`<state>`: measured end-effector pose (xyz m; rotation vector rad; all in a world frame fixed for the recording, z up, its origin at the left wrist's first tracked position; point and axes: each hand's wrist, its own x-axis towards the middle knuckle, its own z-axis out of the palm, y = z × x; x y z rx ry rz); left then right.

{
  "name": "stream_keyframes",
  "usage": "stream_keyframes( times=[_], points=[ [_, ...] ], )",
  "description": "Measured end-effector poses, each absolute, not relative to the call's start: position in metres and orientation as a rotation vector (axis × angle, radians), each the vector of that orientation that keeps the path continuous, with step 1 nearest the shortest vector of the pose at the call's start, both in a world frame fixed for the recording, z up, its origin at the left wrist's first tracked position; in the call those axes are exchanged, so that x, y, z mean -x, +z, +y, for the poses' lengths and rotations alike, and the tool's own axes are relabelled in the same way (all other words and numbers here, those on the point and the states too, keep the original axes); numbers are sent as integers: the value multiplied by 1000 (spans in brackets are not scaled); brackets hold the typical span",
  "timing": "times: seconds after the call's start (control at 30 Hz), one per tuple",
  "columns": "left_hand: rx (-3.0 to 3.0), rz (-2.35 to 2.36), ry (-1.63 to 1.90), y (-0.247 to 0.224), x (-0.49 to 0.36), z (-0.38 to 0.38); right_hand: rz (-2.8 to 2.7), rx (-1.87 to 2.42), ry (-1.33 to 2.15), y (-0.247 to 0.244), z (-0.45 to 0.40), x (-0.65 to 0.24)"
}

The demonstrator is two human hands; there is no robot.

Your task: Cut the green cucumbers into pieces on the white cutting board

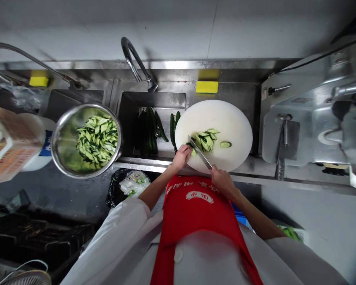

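Cucumber slices (206, 139) lie piled mid-board on the white cutting board (237, 126), on the steel desk (240, 87), w/ one loose oval slice (225, 145) to their rt. R hand (222, 180) grips the knife (200, 153) by its handle; blade slants far-left to just beside the fingertips of the L hand (182, 157), which is curled onto a short cucumber piece (193, 151) at the board's near-left edge. For a good cut: fingertips tucked back, knuckles guiding blade, same slant each time for even thickness, esp. on so short a piece. Slices best nudged rt., giving blade room. Whole cucumbers (150, 130) sit in the sink (130, 105), left; more cut pcs. (97, 140) in the steel bowl (63, 134), farther left.
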<state>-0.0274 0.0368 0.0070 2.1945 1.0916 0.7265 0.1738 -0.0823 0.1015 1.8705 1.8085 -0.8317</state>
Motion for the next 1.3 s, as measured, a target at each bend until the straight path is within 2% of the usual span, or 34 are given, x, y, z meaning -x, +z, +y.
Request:
stream_keyframes(
  times=[0.17, 1.3],
  points=[
    [-2296, 937, 628, -1, 29, 45, 1808, -1868, -890, 115, -88, -161],
    [-2251, 823, 836, -31, 47, 44, 1765, -1988, -806, 111, -30, -116]
  ],
)
